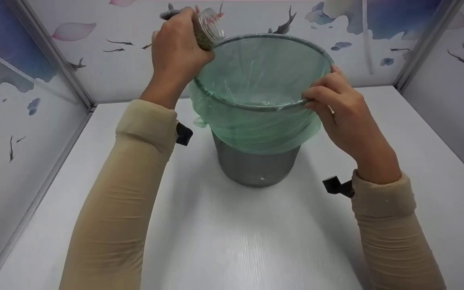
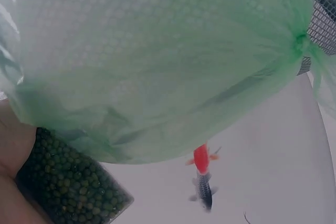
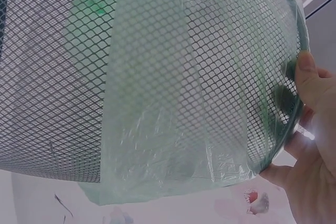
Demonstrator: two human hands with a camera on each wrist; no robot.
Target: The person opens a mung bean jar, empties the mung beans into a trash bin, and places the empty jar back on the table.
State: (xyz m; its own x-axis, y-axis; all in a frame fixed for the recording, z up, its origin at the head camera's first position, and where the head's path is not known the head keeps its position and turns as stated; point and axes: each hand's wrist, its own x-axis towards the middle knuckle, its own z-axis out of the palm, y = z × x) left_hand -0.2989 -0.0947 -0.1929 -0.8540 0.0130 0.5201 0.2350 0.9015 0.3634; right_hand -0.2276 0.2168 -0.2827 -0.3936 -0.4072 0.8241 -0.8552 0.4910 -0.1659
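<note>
A dark mesh wastebasket [image 1: 258, 167] stands upright, lined with a translucent green plastic bag [image 1: 252, 129] folded over its rim. My left hand [image 1: 177, 48] grips a clear jar [image 1: 209, 28] at the far left of the rim. Small green beans, like mung beans [image 2: 79, 182], fill the part of the jar that shows in the left wrist view. Whether the jar touches the rim I cannot tell. On the right side, my right hand [image 1: 342, 108] holds the basket's rim and the bag edge, thumb and fingers round it. A knot [image 2: 300, 44] gathers the bag on the left.
The basket rests on a white table [image 1: 252, 233]. White panels printed with fish and petals [image 1: 127, 76] stand behind and on both sides, joined by metal corner posts [image 1: 54, 52]. A small black device [image 1: 183, 134] sits at each wrist.
</note>
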